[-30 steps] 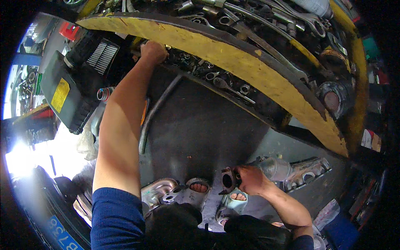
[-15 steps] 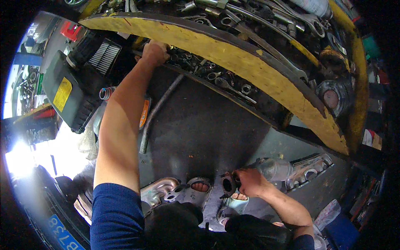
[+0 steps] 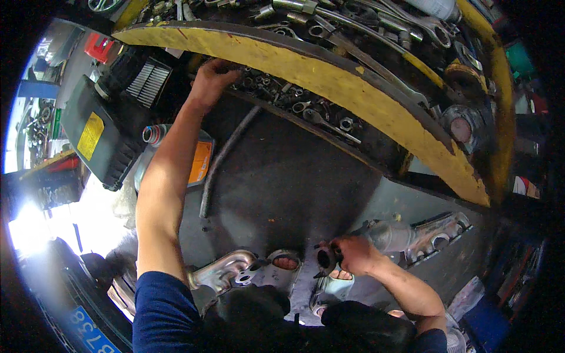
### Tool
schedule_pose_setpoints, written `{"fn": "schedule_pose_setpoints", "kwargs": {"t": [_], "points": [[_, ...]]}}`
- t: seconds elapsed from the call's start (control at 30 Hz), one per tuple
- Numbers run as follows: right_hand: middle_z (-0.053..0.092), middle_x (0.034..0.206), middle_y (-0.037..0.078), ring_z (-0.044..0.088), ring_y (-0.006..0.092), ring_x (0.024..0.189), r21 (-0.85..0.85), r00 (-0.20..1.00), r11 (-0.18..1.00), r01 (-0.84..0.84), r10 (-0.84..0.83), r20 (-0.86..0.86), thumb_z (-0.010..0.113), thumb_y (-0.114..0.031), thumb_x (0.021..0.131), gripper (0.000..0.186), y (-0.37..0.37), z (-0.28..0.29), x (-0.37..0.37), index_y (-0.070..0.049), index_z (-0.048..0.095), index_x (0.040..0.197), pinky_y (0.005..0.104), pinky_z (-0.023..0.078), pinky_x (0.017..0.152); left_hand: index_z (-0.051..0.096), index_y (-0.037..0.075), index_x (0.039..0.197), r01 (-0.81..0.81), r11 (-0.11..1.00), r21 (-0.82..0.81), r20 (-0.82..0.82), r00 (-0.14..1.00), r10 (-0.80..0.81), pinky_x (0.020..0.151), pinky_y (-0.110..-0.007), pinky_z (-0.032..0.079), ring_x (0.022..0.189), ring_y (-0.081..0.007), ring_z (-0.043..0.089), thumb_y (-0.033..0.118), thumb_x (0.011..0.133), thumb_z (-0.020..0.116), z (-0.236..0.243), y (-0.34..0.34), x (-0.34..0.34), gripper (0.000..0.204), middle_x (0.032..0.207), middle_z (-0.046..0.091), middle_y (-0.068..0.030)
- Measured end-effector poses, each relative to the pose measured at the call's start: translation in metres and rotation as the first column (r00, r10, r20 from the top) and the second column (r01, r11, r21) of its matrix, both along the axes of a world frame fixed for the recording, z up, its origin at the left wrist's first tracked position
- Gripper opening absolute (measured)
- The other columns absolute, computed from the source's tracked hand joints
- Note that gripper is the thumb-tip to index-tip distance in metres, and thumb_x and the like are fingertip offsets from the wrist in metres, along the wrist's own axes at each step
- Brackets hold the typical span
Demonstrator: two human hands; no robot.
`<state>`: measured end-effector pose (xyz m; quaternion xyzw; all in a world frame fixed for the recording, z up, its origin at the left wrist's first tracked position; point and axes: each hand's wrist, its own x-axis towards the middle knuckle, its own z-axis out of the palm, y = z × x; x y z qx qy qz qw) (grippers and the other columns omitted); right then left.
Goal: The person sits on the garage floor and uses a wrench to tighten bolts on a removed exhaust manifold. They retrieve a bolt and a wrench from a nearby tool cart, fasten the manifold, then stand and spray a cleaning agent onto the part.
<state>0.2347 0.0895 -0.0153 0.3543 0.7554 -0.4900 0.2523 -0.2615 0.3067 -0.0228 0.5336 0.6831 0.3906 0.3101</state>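
Note:
My left hand (image 3: 215,82) reaches into a narrow lower tray (image 3: 312,129) of nuts, sockets and small fittings, beneath a curved yellow metal rail (image 3: 353,94). Its fingers are curled at the tray's left part, and I cannot make out what, if anything, is between them. Down at the lower right, my right hand (image 3: 350,253) grips a dark, rusty exhaust flange (image 3: 325,259) with a round opening. A catalytic converter with a manifold (image 3: 391,238) lies just right of that hand; a shiny curved manifold (image 3: 226,270) lies left, by my sandalled feet.
An upper shelf holds wrenches (image 3: 435,32), sockets and bars. At left are an air filter housing (image 3: 100,135), a plastic fluid container (image 3: 200,162) and a red object (image 3: 100,50). A long hose (image 3: 218,170) lies below the tray. A car (image 3: 65,288) is at the lower left.
My left hand has shifted slightly down and left from under the rail, showing more of its fingers, and the forearm uncovers more of the fluid container. My right hand has barely moved.

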Motion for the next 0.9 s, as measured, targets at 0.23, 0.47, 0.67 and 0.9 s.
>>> {"fn": "schedule_pose_setpoints", "kwargs": {"t": [0.23,0.47,0.67,0.9], "points": [[0.072,0.108,0.024,0.069,0.0425,0.105,0.032,0.995,0.995,-0.091,0.090,0.041,0.070,-0.006,0.074,0.049,0.002,0.001,-0.002,-0.003,0.065,0.122,0.0498,0.057,0.088,0.071,0.008,0.117,-0.014,0.999,-0.040,0.828,0.559,0.041,0.086,-0.034,0.049,0.096,-0.0160,0.064,0.024,0.093,0.077,0.023,-0.015,0.074,0.030,0.105,0.072,-0.0040],[0.072,0.105,0.024,0.069,0.0436,0.103,-0.008,0.995,0.996,-0.093,0.093,0.037,0.072,-0.010,0.077,0.046,0.005,0.009,-0.003,-0.003,0.064,0.122,0.0513,0.057,0.086,0.068,0.007,0.111,0.281,0.956,-0.088,0.983,0.178,0.038,0.072,-0.031,0.050,0.088,-0.0175,0.064,0.026,0.096,0.073,0.039,-0.073,0.150,0.024,0.101,0.071,-0.0070],[0.075,0.105,0.019,0.073,0.0364,0.099,0.137,0.869,0.893,0.428,-0.365,-0.335,0.080,-0.024,0.086,0.050,0.028,0.052,-0.004,-0.003,0.063,0.128,0.0424,0.057,0.087,0.067,0.003,0.113,0.503,0.856,-0.119,0.992,0.091,0.085,0.071,-0.029,0.049,0.086,-0.0172,0.062,0.028,0.096,0.074,0.048,-0.148,0.193,0.031,0.103,0.071,-0.0097],[0.076,0.100,0.011,0.072,0.0151,0.092,0.052,0.584,0.728,0.683,-0.502,-0.638,0.084,-0.013,0.088,0.047,0.034,0.106,-0.019,-0.005,0.064,0.129,0.0319,0.055,0.082,0.065,0.006,0.117,0.549,0.810,-0.205,0.945,0.328,0.016,0.078,-0.029,0.049,0.091,-0.0146,0.063,0.023,0.093,0.081,0.063,-0.197,0.231,0.034,0.102,0.069,-0.0042]]}}
